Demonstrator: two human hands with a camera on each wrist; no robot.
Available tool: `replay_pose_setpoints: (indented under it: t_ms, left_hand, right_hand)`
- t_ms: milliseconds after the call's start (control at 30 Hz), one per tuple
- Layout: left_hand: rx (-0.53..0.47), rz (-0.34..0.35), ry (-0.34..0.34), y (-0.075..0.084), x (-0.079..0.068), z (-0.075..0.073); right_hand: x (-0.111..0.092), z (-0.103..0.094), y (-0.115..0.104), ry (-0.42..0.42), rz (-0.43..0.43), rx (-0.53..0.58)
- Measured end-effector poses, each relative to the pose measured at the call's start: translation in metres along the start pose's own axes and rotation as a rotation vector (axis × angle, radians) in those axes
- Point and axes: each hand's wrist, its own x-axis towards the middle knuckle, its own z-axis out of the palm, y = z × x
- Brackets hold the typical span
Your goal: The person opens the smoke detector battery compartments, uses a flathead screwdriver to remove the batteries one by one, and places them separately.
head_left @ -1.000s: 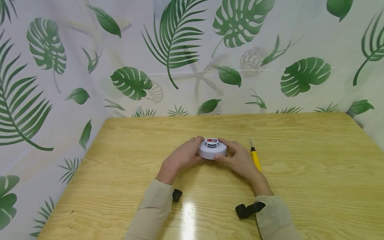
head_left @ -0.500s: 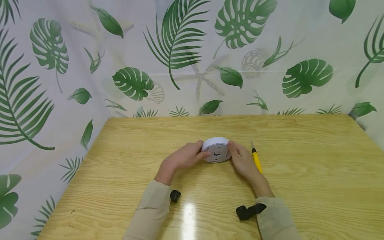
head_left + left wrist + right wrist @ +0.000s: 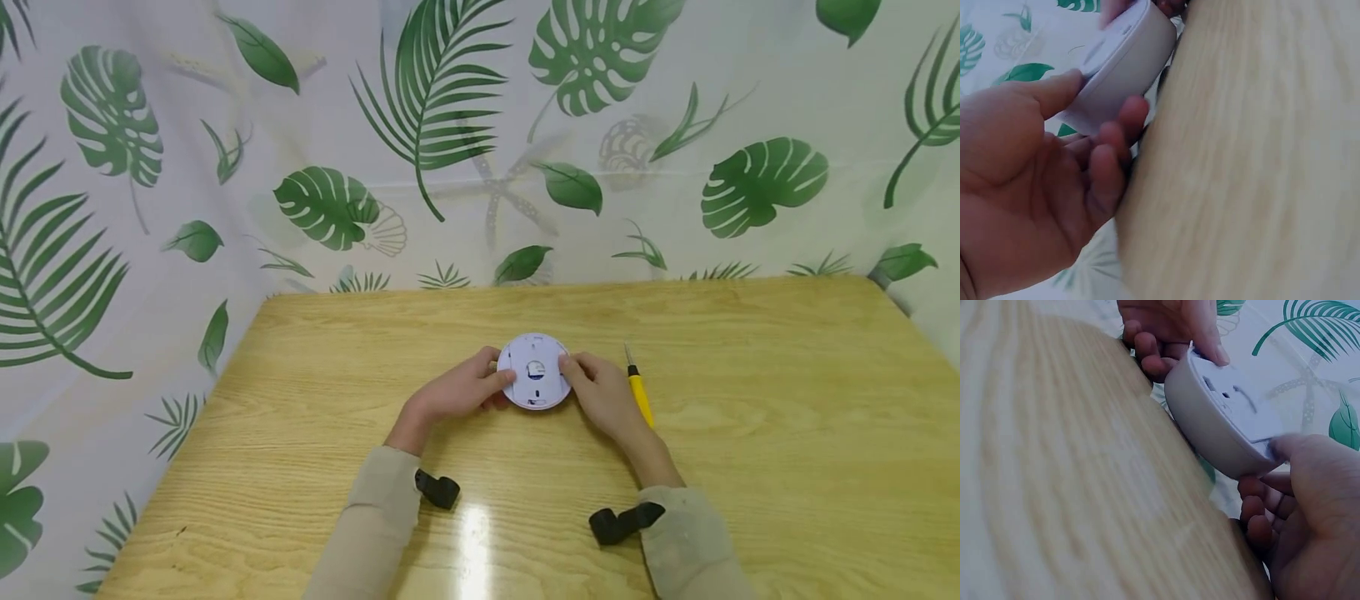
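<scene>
A round white smoke detector (image 3: 536,385) is held between both hands, its flat slotted back with a round central hole facing the head camera. On its left edge my left hand (image 3: 461,386) grips it, thumb on the back face and fingers curled beneath, as the left wrist view shows along the smooth side wall (image 3: 1129,69). From the other side my right hand (image 3: 603,396) pinches the rim, thumb on the back near the edge and fingers under the detector (image 3: 1210,419). The detector's vented front is hidden, turned away.
A screwdriver (image 3: 639,392) with a yellow handle lies on the wooden table (image 3: 787,417), just right of the right hand, tip pointing away. Behind the table hangs a white cloth (image 3: 465,242) printed with green leaves. Black wrist cameras (image 3: 622,525) sit at both cuffs.
The smoke detector has been turned over: its vented front with a red label faced up earlier, and now its back faces the head camera. Both thumbs have shifted onto the back. The screwdriver stayed put.
</scene>
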Motion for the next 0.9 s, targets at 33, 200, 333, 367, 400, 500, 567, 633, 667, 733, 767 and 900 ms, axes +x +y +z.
replay_pose_setpoints:
  t_ms: [33,200,333,367,400,500,567,633,667,733,767,900]
  left_hand:
    - [-0.016,-0.001,0.021,-0.003,0.001,0.0]
    - [-0.05,0.021,0.107,-0.014,0.008,0.004]
    - [-0.056,0.033,0.154,-0.015,0.009,0.008]
    - [-0.061,0.034,0.162,-0.015,0.009,0.008]
    - [-0.072,0.034,0.17,-0.015,0.01,0.009]
    - [-0.106,0.031,0.188,-0.015,0.011,0.009]
    - [-0.118,0.03,0.196,-0.015,0.012,0.009]
    - [-0.125,0.028,0.2,-0.016,0.012,0.008]
    - [-0.128,0.026,0.2,-0.016,0.012,0.008]
    - [-0.131,0.02,0.198,-0.016,0.011,0.008]
    - [-0.137,0.018,0.197,-0.016,0.012,0.008]
    - [-0.176,-0.01,0.21,-0.018,0.011,0.008]
  right_hand:
    - [0.001,0.0,0.0,0.004,-0.001,-0.013]
    - [0.004,-0.001,-0.001,0.006,0.007,-0.043]
    - [0.002,-0.003,-0.001,-0.002,0.029,-0.019]
    - [0.002,-0.003,-0.001,-0.005,0.036,-0.011]
    - [0.002,-0.003,-0.001,-0.007,0.041,-0.001]
    - [0.002,-0.004,-0.002,-0.005,0.043,0.015]
    - [0.002,-0.004,-0.002,-0.001,0.041,0.025]
    - [0.002,-0.004,-0.002,0.003,0.039,0.027]
    - [0.002,-0.004,-0.002,0.004,0.039,0.029]
    - [0.001,-0.003,-0.001,0.007,0.04,0.029]
    - [0.001,-0.003,-0.001,0.009,0.04,0.031]
    - [0.0,-0.002,-0.001,0.018,0.032,0.04]
